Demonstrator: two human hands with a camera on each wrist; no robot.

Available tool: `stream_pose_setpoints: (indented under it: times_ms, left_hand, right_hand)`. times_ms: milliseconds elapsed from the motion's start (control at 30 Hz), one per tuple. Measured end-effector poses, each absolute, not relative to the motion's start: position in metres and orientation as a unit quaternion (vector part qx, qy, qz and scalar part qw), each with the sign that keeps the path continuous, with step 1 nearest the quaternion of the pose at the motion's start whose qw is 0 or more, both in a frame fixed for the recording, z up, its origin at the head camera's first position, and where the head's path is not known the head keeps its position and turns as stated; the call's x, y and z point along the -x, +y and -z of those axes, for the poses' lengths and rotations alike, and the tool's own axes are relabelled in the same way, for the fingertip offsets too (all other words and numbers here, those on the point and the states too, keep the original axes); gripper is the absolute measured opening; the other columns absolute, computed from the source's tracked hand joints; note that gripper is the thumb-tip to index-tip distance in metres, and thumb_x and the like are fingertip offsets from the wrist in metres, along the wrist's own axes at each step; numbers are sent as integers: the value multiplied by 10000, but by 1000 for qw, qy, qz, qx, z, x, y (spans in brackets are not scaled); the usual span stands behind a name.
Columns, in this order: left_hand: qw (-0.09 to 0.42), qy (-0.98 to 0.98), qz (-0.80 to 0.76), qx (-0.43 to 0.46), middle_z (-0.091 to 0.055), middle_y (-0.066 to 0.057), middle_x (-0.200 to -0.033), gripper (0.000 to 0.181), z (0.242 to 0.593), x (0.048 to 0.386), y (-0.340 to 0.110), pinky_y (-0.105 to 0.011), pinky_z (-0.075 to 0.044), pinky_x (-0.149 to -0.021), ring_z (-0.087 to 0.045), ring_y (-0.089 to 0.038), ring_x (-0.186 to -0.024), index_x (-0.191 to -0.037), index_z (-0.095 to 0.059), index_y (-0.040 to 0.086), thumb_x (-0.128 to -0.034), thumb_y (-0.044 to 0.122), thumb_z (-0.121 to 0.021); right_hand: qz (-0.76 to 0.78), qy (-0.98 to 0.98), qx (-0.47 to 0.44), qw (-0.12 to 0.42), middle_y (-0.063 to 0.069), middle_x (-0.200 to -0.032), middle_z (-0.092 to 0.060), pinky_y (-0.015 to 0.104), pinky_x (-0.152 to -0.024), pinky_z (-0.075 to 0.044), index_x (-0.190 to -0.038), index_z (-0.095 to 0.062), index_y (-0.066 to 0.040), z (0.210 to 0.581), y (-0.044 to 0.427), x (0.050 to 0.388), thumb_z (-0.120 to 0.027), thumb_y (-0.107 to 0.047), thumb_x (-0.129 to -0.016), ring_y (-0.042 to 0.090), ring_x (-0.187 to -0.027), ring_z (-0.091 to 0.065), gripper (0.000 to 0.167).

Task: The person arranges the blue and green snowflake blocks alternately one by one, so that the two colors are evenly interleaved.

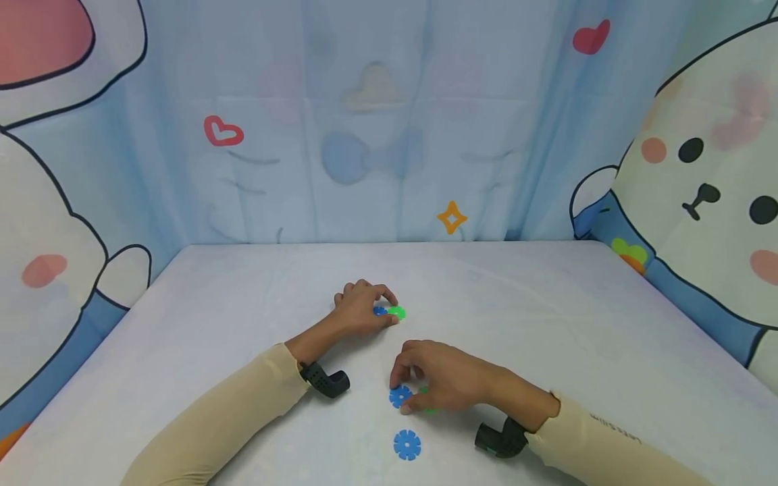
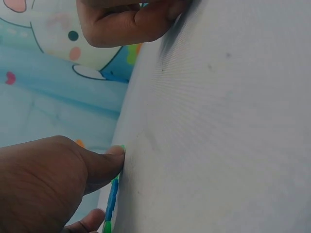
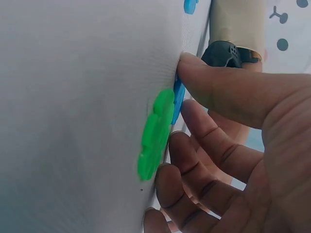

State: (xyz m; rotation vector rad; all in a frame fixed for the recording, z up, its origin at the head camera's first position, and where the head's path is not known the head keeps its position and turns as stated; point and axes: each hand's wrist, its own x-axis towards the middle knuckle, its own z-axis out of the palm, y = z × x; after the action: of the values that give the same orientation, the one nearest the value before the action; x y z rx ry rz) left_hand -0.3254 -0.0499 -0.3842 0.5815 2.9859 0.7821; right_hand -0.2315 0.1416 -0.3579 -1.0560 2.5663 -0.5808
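L hand point(image 1: 361, 312): fingers part-open, pinch green disc point(image 1: 398, 312) by edges, blue disc point(image 1: 379, 311) just inside; R hand point(image 1: 452, 379): same on 2nd blue disc point(image 1: 400, 396), 2nd green disc point(image 3: 156, 136) below palm. Prob positioning step; next likely wants light, flat slide

Right hand point(image 1: 450, 376) partly hides green disc point(image 1: 431, 410); left sleeve point(image 1: 227, 418) cut off.

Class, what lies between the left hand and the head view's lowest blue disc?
Another blue disc, touched by the right hand; the head view shows this.
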Motion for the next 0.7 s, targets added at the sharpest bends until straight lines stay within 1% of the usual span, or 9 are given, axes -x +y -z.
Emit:
stream_pose_setpoints:
  times_ms: [233,367,533,700]
  left_hand:
    - [-3,951,-247,-188,-566,-89,-1209,291,383,324,-50,-509,-346,-907,-470,-318,-1138,-1145,-674,281,-884,405,-706]
    - [-4,950,-247,-191,-563,-97,-1230,296,383,324,-50,-517,-344,-914,-469,-323,-1148,-1159,-673,275,-892,400,-701]
    - [-3,949,-248,-192,-562,-92,-1222,294,385,324,-51,-513,-341,-919,-468,-320,-1147,-1158,-672,275,-894,400,-699]
    - [-4,950,-246,-192,-563,-86,-1219,289,386,326,-50,-506,-343,-913,-471,-314,-1144,-1156,-670,281,-895,403,-697]
  right_hand:
    - [219,878,401,145,-127,-953,-546,221,-821,-441,-993,-604,-294,358,142,229,-789,-281,-841,66,-890,-514,241]
    - [234,863,418,158,-147,-943,-559,214,-837,-460,-1014,-578,-296,360,141,230,-771,-239,-860,42,-883,-536,253]
    - [254,844,436,180,-133,-913,-588,198,-794,-488,-1043,-612,-290,360,141,232,-759,-212,-873,37,-840,-553,238]
    - [263,838,439,190,-165,-980,-629,196,-816,-505,-1105,-667,-267,360,144,234,-770,-228,-863,16,-868,-572,266]
